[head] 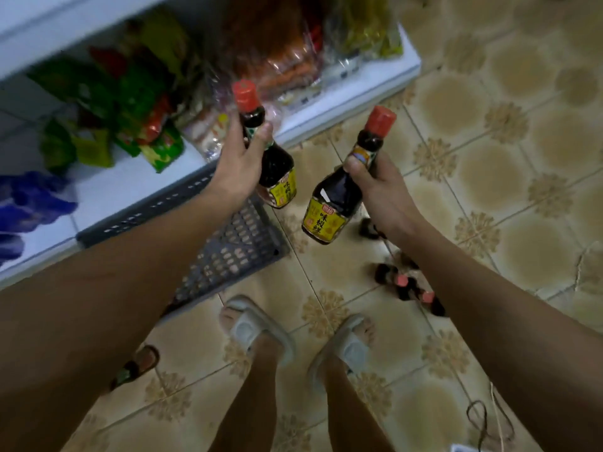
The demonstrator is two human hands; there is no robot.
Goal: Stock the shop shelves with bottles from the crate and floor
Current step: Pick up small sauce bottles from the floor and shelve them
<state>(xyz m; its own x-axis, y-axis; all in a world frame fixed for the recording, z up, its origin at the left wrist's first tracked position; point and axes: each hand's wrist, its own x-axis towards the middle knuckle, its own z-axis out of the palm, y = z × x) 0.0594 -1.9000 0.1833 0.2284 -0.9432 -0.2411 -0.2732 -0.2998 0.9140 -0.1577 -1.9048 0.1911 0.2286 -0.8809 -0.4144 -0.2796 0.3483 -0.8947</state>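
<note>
Each hand grips one dark bottle by its neck, the left hand holding the left bottle at 11 o'clock above the crate and the right hand the right bottle at 1 o'clock, so a bottle may slip and break on the tiled floor or strike the spare bottles at 4 o'clock.

Packets crowd the shelf; its front strip lies bare.

Shop: white shelf of packaged snacks
</note>
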